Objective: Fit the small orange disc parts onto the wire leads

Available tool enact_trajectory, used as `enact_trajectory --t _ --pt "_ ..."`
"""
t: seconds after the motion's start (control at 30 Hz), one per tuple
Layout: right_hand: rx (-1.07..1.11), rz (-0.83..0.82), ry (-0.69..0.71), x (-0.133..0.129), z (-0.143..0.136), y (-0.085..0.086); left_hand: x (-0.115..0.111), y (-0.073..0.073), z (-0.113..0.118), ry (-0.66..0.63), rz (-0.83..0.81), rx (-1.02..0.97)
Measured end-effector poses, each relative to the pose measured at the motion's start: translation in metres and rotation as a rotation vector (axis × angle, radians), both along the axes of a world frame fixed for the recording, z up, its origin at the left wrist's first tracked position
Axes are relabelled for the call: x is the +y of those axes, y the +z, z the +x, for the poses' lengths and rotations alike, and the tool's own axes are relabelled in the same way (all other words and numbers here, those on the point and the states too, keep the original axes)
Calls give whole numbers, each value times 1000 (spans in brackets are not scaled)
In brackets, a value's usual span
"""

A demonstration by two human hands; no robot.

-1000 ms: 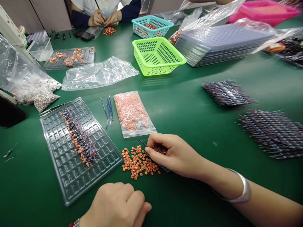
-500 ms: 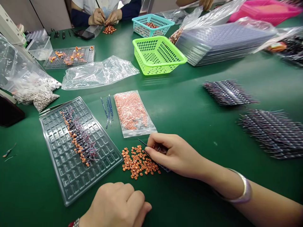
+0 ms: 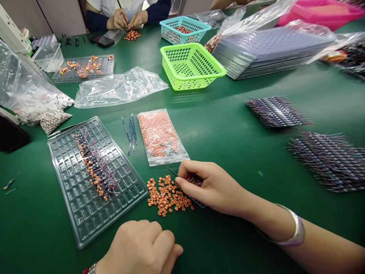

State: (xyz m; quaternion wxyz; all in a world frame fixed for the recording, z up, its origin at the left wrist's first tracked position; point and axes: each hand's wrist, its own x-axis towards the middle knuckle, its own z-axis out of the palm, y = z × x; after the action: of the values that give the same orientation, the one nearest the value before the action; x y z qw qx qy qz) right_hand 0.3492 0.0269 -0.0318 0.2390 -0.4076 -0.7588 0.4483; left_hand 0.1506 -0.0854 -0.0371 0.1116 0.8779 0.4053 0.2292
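My right hand (image 3: 209, 186) is closed, thumb and index finger pinching a thin dark blue strip (image 3: 171, 171). Part of what looks like a wired circuit-board strip (image 3: 197, 201) shows under that hand. Beside its fingertips lies a loose spread of small orange round caps (image 3: 164, 196). My left hand (image 3: 145, 245) rests at the near edge of view, fingers curled under and thumb pointing right; whatever it may hold is hidden. Left of the caps is a clear plastic tray (image 3: 125, 201) bearing a row of small wired parts with orange ends (image 3: 95, 169).
A bag of orange caps (image 3: 159, 133) and several blue strips (image 3: 132, 129) lie beyond my hands. Wired strips are stacked at right (image 3: 327, 161). A green basket (image 3: 192, 78), a blue basket (image 3: 185, 36) and stacked plastic trays (image 3: 270, 51) stand farther back. Across the table, a person's hands (image 3: 128, 19) work over small parts.
Both of my hands keep the same pose and place. The view has shifted very slightly; nothing has visibly been taken up or let go.
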Motion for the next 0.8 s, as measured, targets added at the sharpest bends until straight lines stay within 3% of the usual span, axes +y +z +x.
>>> enact_trajectory --t 0.8 --pt "-13 7 4 0 0 1 -1 0 0 4 1 7"
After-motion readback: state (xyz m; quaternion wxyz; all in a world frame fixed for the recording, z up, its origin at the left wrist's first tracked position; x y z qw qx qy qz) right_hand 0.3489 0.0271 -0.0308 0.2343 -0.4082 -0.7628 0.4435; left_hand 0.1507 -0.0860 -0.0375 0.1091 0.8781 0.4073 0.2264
